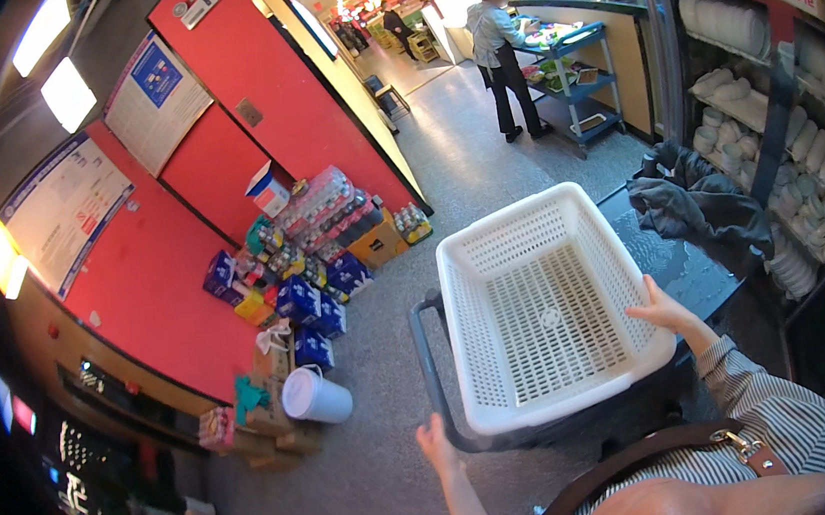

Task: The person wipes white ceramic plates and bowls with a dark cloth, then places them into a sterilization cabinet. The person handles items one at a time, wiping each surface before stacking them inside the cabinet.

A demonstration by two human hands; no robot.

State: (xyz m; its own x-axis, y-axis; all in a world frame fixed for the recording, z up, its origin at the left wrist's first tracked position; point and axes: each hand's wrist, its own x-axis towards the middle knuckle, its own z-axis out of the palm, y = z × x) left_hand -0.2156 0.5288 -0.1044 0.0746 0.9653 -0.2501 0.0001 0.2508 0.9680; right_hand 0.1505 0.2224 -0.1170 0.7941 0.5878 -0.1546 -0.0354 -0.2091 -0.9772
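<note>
A white perforated plastic basket (555,318), with nothing in it, rests on a dark utility cart (684,259). My right hand (663,310) grips its right rim, thumb over the inner side. At the near left corner of the cart's grey push handle (427,361) is my left hand (439,443), fingers apart; whether it touches the handle is hard to make out. Past the basket, the cart's top looks wet. A dark crumpled cloth or garment (701,204) lies at its far right end.
Tall cabinet shelves (736,103) of stacked white dishes stand close on the right. Ahead, a person (500,52) works at a blue-grey trolley (576,89). Along the red wall (174,282) at left are bottle packs (324,206), boxes (300,299) and a lidded white bucket (318,396).
</note>
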